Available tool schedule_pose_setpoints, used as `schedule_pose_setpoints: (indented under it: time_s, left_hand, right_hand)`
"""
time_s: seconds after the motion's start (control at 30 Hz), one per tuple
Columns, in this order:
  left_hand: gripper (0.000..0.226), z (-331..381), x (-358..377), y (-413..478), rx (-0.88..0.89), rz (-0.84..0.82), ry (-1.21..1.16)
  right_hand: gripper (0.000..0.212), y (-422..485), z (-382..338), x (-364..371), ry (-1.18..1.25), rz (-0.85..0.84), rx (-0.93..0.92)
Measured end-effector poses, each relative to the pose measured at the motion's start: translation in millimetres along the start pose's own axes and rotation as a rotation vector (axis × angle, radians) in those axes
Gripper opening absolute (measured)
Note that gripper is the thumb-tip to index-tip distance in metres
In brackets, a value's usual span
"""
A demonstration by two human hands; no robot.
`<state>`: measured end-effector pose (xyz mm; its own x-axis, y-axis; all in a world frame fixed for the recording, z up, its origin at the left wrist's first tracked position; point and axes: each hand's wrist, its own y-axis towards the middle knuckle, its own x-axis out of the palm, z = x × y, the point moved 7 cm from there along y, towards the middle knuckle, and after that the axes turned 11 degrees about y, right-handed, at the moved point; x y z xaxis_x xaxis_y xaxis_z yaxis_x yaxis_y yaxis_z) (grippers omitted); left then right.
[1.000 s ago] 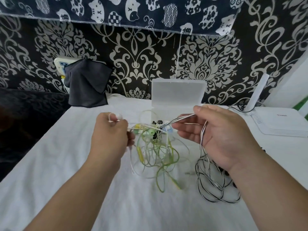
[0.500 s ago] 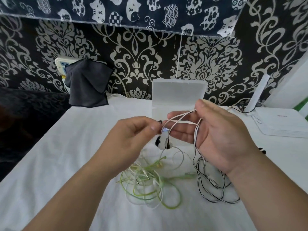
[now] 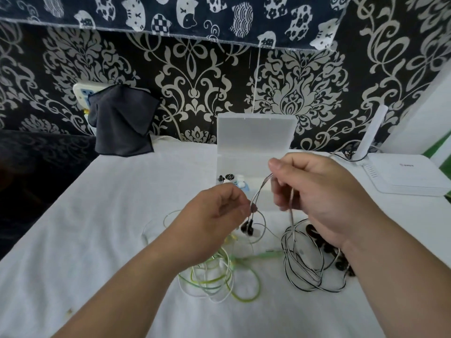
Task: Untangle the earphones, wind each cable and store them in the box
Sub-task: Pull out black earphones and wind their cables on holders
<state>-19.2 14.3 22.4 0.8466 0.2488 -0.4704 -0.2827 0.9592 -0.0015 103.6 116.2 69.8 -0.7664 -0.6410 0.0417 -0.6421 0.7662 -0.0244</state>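
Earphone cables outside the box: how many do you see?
3: striped cable in left hand and right hand; green cable and white cable tangled on the cloth. Others may hide under the right wrist.

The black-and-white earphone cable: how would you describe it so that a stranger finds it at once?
On the white-covered table, look in front of the open translucent box, under the right hand. The black-and-white earphone cable hangs from that hand into loose loops on the cloth. Unlike the green and white tangle to its left, it is dark-striped.
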Motion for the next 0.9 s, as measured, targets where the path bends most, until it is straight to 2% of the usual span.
schedule_pose_setpoints:
  time_s: [0.03,0.1,0.17,0.2,0.27,0.4,0.53,0.63,0.7,0.8,0.83,0.9]
  left_hand:
    - [0.003,0.9,3.3,-0.4,0.007,-0.015,-0.022]
    - [0.017,6.9,10.7,-0.8,0.040,-0.040,-0.021]
    - [0.032,10.0,18.3,-0.1,0.086,-0.032,0.116]
    - [0.031,12.2,21.8,-0.1,0.099,-0.028,0.171]
    - [0.009,13.3,29.4,2.7,0.096,-0.045,0.180]
    - [0.015,18.0,38.6,3.2,0.085,-0.049,0.147]
    - [0.022,21.5,41.7,3.5,0.045,0.032,0.104]
    - [0.018,17.9,44.5,5.3,0.031,0.071,0.092]
    - [0.010,15.0,52.6,4.6,0.044,-0.021,0.292]
    - [0.071,-0.5,63.3,0.3,0.055,-0.187,0.828]
    - [0.081,-6.6,63.5,0.1,0.066,-0.202,0.988]
    - [0.078,-19.6,58.1,2.4,0.032,-0.192,1.225]
  right_hand:
    - [0.035,-1.5,-0.5,-2.0,0.003,-0.007,0.020]
    - [0.037,-4.3,-0.2,-4.6,0.024,-0.035,0.065]
    - [0.034,-6.8,2.5,-6.8,0.022,-0.068,0.103]
    - [0.033,-8.2,4.8,-7.9,0.007,-0.082,0.122]
    - [0.031,-11.9,9.0,-10.8,-0.034,-0.101,0.152]
    - [0.029,-18.4,13.7,-27.9,-0.064,-0.093,0.188]
    - [0.020,-28.2,15.3,-49.7,-0.065,-0.151,0.263]
    - [0.016,-34.5,17.3,-72.1,-0.081,-0.114,0.302]
    - [0.016,-36.2,14.9,-88.2,-0.046,-0.036,0.280]
    - [0.017,-37.0,11.4,-111.0,0.065,0.121,0.201]
    - [0.017,-37.7,11.5,-117.7,0.090,0.172,0.184]
    - [0.015,-39.2,13.9,-129.5,0.098,0.254,0.175]
